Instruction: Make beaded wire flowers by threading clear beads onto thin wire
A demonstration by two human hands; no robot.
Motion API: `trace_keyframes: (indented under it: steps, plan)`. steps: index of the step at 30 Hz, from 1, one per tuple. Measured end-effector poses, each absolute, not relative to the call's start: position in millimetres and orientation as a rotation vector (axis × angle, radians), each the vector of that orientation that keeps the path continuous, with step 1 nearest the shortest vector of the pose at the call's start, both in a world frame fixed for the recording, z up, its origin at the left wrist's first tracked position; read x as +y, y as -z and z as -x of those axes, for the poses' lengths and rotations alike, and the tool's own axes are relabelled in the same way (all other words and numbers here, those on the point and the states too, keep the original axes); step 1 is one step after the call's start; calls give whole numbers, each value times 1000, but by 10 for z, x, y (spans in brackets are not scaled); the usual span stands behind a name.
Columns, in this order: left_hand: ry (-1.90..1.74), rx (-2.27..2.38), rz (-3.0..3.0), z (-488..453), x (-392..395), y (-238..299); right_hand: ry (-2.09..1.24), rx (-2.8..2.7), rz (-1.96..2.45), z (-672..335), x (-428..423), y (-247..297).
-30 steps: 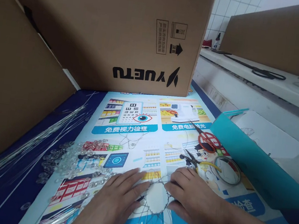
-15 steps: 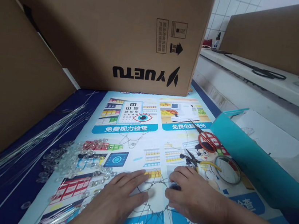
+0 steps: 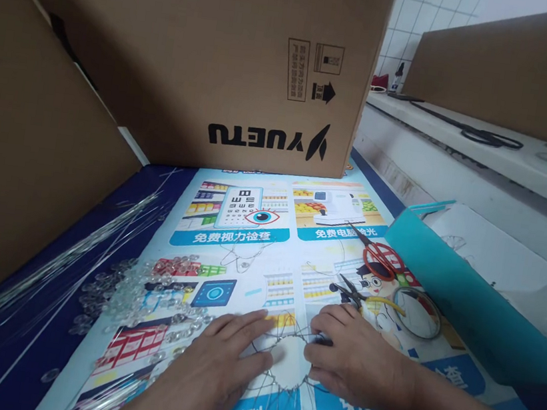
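A round frame of thin wire loops [image 3: 280, 384] lies on a printed poster [image 3: 249, 235] near the front edge. My left hand [image 3: 219, 369] rests flat on its left side, fingers stretched out and pressing the wire. My right hand [image 3: 358, 361] lies on its right side with fingers curled, pinching the wire rim and a small dark piece. Yellow-handled pliers [image 3: 362, 297] lie just beyond my right hand.
A pile of clear beads [image 3: 141, 292] and a bundle of thin wires [image 3: 59, 257] lie at the left. Red scissors [image 3: 381, 249] and a wire ring [image 3: 415, 311] sit right of centre. A teal folder [image 3: 463, 297] lies at right, a large cardboard box [image 3: 212, 56] behind.
Both hands have closed in slightly on the wire frame, the right fingers curling tighter onto its rim. Everything else is still.
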State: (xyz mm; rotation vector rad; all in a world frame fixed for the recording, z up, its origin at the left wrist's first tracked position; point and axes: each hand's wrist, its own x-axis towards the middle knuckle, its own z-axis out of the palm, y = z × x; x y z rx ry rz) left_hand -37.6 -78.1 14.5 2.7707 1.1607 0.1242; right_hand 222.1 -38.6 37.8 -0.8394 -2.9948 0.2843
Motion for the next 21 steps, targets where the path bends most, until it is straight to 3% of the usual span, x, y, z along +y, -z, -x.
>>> trace_keyframes:
  steps: [9,17,21]
  plan:
    - [-302,1140,-2694,425,-833,-125,-545,-2779,886,-2242,-430,-352]
    - [-321,1119,-2677,442,-861,-226,-568,-2672,1042,-2382,-467,-321]
    - [-288,1044,-2762,370,-846,-251,-563,-2811,911,-2348,-473,-292]
